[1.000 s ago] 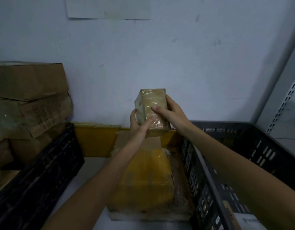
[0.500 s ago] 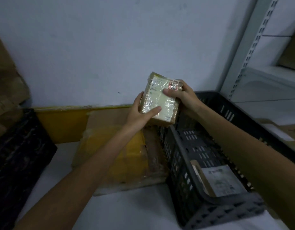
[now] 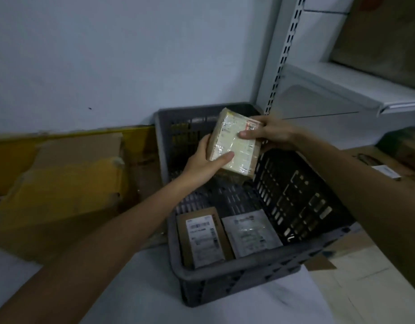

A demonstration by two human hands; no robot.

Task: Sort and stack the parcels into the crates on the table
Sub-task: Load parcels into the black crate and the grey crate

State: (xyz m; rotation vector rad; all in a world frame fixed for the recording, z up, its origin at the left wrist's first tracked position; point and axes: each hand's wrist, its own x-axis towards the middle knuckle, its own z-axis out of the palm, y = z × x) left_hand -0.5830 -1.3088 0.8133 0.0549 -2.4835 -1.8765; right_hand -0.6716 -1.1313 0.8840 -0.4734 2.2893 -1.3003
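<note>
A small tape-wrapped brown parcel [image 3: 234,143] with a white label hangs tilted above the far half of the grey slotted crate [image 3: 237,268]. My left hand [image 3: 205,163] grips its lower left side and my right hand [image 3: 270,132] grips its upper right corner. On the crate floor, near the front wall, lie two flat parcels side by side: a brown one with a white label [image 3: 203,237] and a white one [image 3: 249,232].
A large yellow-taped cardboard box [image 3: 61,190] lies on the white table [image 3: 141,288] left of the crate. A white shelf unit [image 3: 342,90] stands at the right, with cardboard boxes [image 3: 388,157] below it. The wall runs close behind.
Both hands carried the small parcel to the right, from above the yellow box to over the grey crate. The view swung right, and the crate's contents came into sight.
</note>
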